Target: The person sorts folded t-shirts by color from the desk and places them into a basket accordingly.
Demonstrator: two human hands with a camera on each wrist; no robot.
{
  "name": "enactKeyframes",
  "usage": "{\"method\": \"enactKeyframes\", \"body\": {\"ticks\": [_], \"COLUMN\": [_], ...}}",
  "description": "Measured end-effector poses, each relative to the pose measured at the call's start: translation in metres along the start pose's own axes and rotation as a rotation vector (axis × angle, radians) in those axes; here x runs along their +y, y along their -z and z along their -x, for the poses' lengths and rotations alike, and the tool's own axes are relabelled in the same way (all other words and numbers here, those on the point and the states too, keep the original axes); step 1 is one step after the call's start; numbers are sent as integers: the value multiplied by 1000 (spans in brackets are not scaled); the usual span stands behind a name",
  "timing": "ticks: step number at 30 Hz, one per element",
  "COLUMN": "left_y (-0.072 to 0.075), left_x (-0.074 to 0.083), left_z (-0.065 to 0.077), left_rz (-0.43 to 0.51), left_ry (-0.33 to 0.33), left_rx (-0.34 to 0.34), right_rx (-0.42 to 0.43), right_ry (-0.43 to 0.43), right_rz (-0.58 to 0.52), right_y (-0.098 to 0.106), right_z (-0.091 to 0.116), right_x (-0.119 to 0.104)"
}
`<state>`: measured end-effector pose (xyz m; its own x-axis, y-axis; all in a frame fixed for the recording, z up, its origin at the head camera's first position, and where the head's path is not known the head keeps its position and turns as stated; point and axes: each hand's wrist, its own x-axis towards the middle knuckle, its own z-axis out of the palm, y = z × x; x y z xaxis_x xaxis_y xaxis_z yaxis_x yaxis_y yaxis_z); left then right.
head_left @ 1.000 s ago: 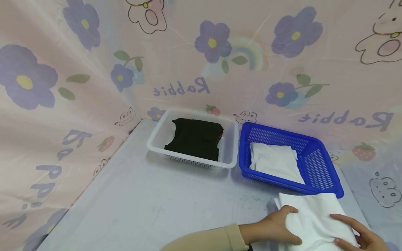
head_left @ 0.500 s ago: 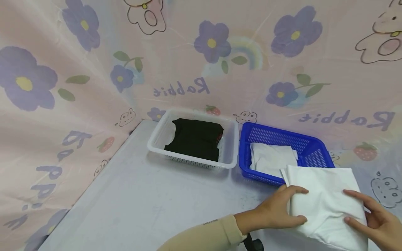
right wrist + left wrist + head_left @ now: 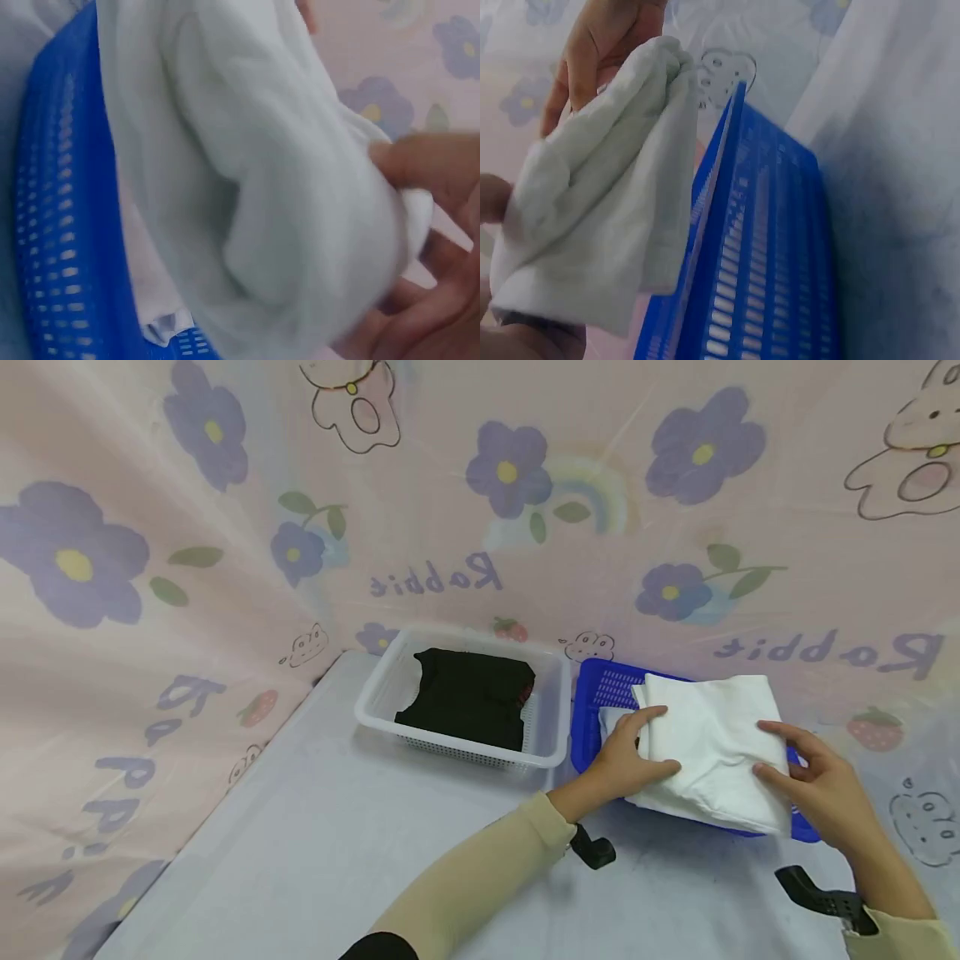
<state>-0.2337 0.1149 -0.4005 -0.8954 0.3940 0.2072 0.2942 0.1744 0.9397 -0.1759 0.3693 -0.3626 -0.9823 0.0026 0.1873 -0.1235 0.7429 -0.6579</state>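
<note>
A folded piece of white cloth [image 3: 708,747] hangs above the blue basket [image 3: 604,683], covering most of it. My left hand [image 3: 624,762] grips the cloth's left edge, thumb and fingers apart along it. On the opposite edge my right hand [image 3: 823,783] pinches it, thumb and forefinger on top. From the left wrist, the folded layers [image 3: 600,202] sag over the basket's slotted wall [image 3: 761,247]. Beneath the held cloth, another white cloth [image 3: 154,289] lies inside the basket; only a small part of it shows.
Left of the blue basket stands a white basket [image 3: 392,689] with a folded dark garment [image 3: 468,697] inside. Both baskets stand on a pale covered table [image 3: 390,835] against a printed curtain [image 3: 420,510]. Black wrist mounts [image 3: 596,850] jut below each hand.
Both hands have carried the folded white cloth forward, up and slightly left, from the table's front right to over the blue basket. Both baskets have stayed in place.
</note>
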Motion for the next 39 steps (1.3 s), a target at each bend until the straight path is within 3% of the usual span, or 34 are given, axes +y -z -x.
{"method": "enactKeyframes", "body": {"ticks": [6,13,19,25,35,39], "left_y": [7,11,5,-1,-9,-12], "left_x": [-18,-35,-44,-44,-44,-45], "left_z": [-23,-40,-49,-54,-58,-56], "left_rz": [-46,-159,-245,-255,-264,-290], "left_ry": [114,230,348,425,445,493], "left_rx": [144,207,170,152,97,68], "right_rx": [-119,-88,-57,-68,-85,-102], "right_ry": [0,2,-23,-42,-152,-190], "right_rz": [-5,-67,-111,-47,-36,-45], "right_y": [-13,-48,-71,-78,-78,-78], "right_z": [-32,-60,-70,-72,-72,-70], "right_x": [-2,16,33,46,57,61]}}
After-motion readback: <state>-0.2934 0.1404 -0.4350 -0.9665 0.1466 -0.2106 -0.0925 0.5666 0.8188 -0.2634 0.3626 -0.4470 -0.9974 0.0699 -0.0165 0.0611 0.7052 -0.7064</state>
